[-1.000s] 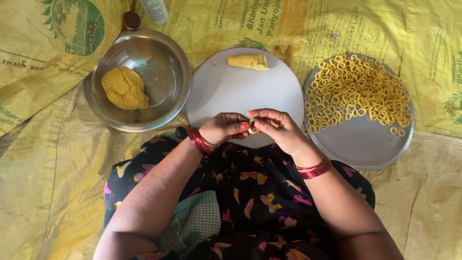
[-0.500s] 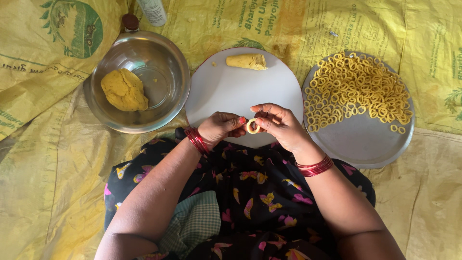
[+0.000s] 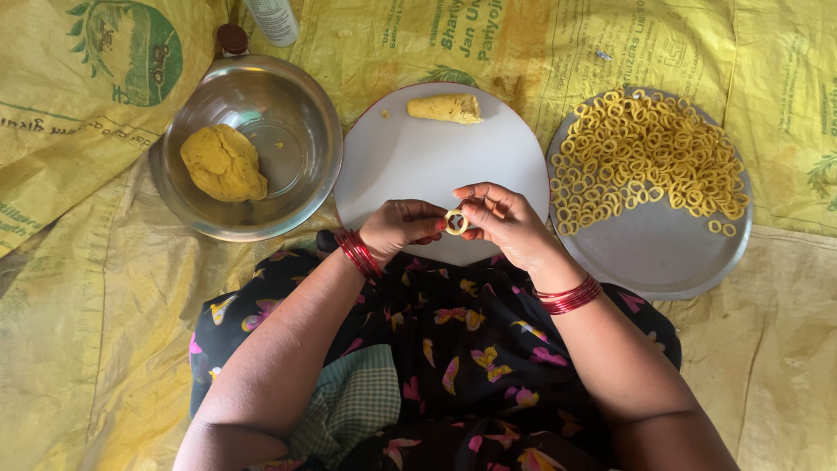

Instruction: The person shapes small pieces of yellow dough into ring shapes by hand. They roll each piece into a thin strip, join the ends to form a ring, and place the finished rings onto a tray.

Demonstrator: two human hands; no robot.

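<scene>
Over the near edge of the white board (image 3: pixel 392 166), a small dough ring (image 3: pixel 455 222) is held between both hands. Left hand (image 3: pixel 401 228): fingers curled, fingertips pinched on the ring's left side. Right hand (image 3: pixel 506 218): thumb and forefinger closed on the ring's right side, remaining fingers bent above it. Ring is upright, hole visible, clear of the board surface as far as can be told. Red bangles are worn on both wrists.

On the board's far side a short roll of yellow dough (image 3: pixel 445 108) is lying, well apart from the hands. Left of the board, a steel bowl (image 3: pixel 305 113) is seen with a lump of yellow dough (image 3: pixel 223 162) inside, against its left wall. Right of the board, a round steel plate (image 3: pixel 663 262) is loaded with many finished rings (image 3: pixel 645 153), heaped on its far half; near half bare. All items rest on yellow printed sacking (image 3: pixel 78 331). A bottle base (image 3: pixel 272 19) is noted at the top edge.
</scene>
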